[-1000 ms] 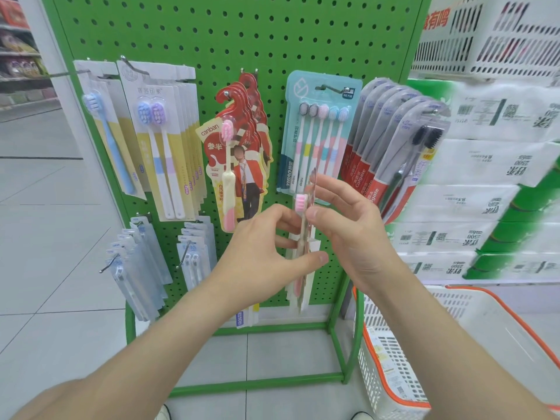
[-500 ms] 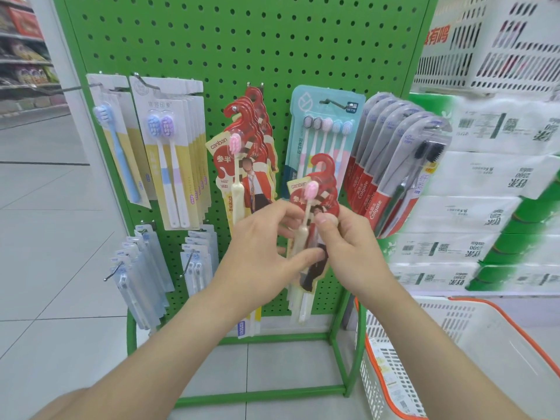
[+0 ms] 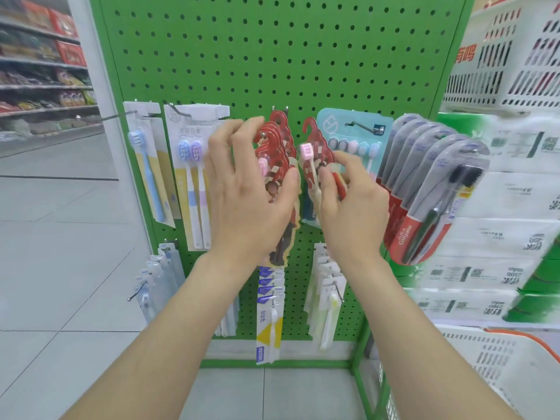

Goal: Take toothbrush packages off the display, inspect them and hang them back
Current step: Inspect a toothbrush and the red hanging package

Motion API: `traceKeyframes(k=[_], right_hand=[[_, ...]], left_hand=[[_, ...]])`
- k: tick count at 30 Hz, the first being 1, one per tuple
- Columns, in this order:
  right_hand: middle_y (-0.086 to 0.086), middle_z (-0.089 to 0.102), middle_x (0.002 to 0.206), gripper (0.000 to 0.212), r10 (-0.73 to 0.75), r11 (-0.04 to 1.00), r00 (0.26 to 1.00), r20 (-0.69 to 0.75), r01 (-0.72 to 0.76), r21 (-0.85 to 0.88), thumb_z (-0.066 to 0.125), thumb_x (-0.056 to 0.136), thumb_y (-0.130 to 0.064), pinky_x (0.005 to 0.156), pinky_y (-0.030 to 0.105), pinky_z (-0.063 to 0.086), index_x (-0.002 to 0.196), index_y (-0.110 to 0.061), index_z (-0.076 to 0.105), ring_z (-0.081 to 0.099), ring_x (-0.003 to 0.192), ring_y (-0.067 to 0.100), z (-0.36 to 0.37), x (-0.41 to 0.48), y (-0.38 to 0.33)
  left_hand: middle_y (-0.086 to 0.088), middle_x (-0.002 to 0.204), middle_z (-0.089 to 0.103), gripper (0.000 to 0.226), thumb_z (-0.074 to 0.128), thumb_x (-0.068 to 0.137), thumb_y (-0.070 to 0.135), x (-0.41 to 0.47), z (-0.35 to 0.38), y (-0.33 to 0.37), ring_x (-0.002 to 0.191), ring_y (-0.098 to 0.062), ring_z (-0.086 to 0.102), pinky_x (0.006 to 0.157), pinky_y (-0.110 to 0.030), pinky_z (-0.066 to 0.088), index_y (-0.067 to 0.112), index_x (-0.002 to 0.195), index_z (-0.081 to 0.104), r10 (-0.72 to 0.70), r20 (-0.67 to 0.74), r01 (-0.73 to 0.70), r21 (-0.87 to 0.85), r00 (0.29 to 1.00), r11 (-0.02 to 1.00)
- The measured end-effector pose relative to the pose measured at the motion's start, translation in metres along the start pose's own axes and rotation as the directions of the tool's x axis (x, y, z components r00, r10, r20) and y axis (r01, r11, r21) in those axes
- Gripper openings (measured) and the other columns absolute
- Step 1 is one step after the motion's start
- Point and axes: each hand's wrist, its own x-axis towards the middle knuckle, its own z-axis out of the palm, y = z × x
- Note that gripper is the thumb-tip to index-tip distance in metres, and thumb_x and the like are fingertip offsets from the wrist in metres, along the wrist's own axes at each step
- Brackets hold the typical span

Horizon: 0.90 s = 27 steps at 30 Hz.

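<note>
The right hand [image 3: 351, 207] pinched a red package [image 3: 316, 144] between thumb and curled fingers, gripping it about mid-card and holding it upright just right of its fellows, clear of any hook. The left hand [image 3: 248, 201] was spread wide with its fingers only lightly bent. Its thumb lay across the front of the hanging stack [image 3: 281, 137] of the same red cards and clamped nothing.

The package looked like thin printed card with a clear blister over a pink-headed brush, so it was probably very light, stiff along its length but easy to crease. The curled hanger cut-out at its top seemed the weakest part. A hold on the card edges below the brush head, as here, seemed safest, since it left the hanger free to be threaded.

Behind stood a green perforated pegboard [image 3: 272, 56] of painted metal. A glossy teal pack [image 3: 351, 128] hung flat beside the red cards, and farther right were bulging Colgate packs [image 3: 424, 177].
</note>
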Motion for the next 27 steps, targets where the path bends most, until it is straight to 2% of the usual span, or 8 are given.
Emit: traceKeyframes(k=[6,9,11,15,18,22,25,27], right_hand=[[-0.021,0.059,0.077,0.018,0.002,1.0,1.0,0.011,-0.002,0.005,0.067,0.104,-0.032,0.06,0.029,0.032,0.121,-0.026,0.073,0.051,0.066,0.008,0.018,0.023,-0.011],[-0.014,0.074,0.088,0.019,0.0,1.0,0.998,0.064,0.001,-0.012,0.063,0.106,-0.031,0.062,0.03,0.029,0.123,-0.03,0.072,0.058,0.073,0.014,0.025,0.03,-0.014],[-0.012,0.076,0.092,0.02,0.011,1.0,0.994,0.111,-0.011,-0.003,0.062,0.106,-0.029,0.064,0.033,0.037,0.123,-0.033,0.072,0.063,0.078,0.015,0.03,0.034,-0.016],[-0.016,0.074,0.087,0.02,0.123,0.97,0.964,0.236,-0.166,0.176,0.06,0.105,-0.024,0.068,0.03,0.05,0.116,-0.031,0.074,0.068,0.08,0.008,0.04,0.033,-0.013],[-0.007,0.078,0.083,0.021,0.204,0.881,0.874,0.442,-0.361,0.305,0.057,0.107,-0.017,0.058,0.023,0.051,0.118,-0.026,0.073,0.069,0.066,0.003,0.045,0.029,-0.006],[-0.007,0.078,0.1,0.032,0.09,0.893,0.804,0.587,-0.326,0.309,0.047,0.108,-0.007,0.073,0.026,0.056,0.124,-0.028,0.064,0.074,0.087,0.007,0.042,0.028,-0.003],[-0.009,0.075,0.119,0.041,0.028,0.872,0.762,0.647,-0.336,0.357,0.043,0.104,-0.005,0.096,0.032,0.057,0.127,-0.031,0.065,0.069,0.113,0.009,0.039,0.031,-0.004],[-0.009,0.067,0.128,0.042,0.037,0.905,0.783,0.621,-0.29,0.312,0.046,0.103,-0.01,0.104,0.022,0.048,0.137,-0.023,0.066,0.061,0.122,0.007,0.039,0.032,-0.004]], left_hand=[[0.002,0.15,0.054,0.062,0.066,0.103,0.043,0.033,0.005,-0.007,0.139,-0.01,0.048,0.113,-0.022,0.036,0.018,0.156,0.045,-0.136,0.132,0.151,-0.111,0.982,0.982],[0.004,0.144,0.063,0.057,0.065,0.103,0.046,0.038,0.008,-0.011,0.133,-0.012,0.057,0.113,-0.032,0.045,0.022,0.153,0.051,-0.165,0.194,0.189,-0.112,0.967,0.976],[0.007,0.132,0.068,0.053,0.066,0.102,0.046,0.038,0.01,-0.011,0.121,-0.013,0.064,0.107,-0.038,0.051,0.025,0.149,0.054,-0.19,0.207,0.22,-0.13,0.96,0.967],[0.01,0.128,0.067,0.057,0.071,0.097,0.044,0.037,0.012,-0.01,0.116,-0.012,0.064,0.103,-0.034,0.051,0.028,0.149,0.052,-0.215,0.225,0.244,-0.113,0.95,0.963],[0.011,0.127,0.065,0.063,0.076,0.092,0.045,0.036,0.013,-0.013,0.113,-0.009,0.062,0.096,-0.025,0.046,0.029,0.148,0.051,-0.235,0.239,0.267,-0.108,0.942,0.958],[0.012,0.131,0.062,0.075,0.081,0.085,0.047,0.031,0.015,-0.015,0.119,-0.011,0.059,0.099,-0.027,0.045,0.032,0.15,0.045,-0.236,0.271,0.271,-0.099,0.933,0.958],[0.012,0.132,0.061,0.077,0.081,0.084,0.047,0.031,0.015,-0.017,0.123,-0.012,0.059,0.105,-0.031,0.047,0.031,0.149,0.045,-0.227,0.268,0.262,-0.101,0.936,0.96],[0.011,0.131,0.062,0.076,0.082,0.084,0.047,0.031,0.015,-0.018,0.123,-0.013,0.059,0.108,-0.034,0.047,0.03,0.149,0.045,-0.221,0.272,0.256,-0.101,0.936,0.961]])
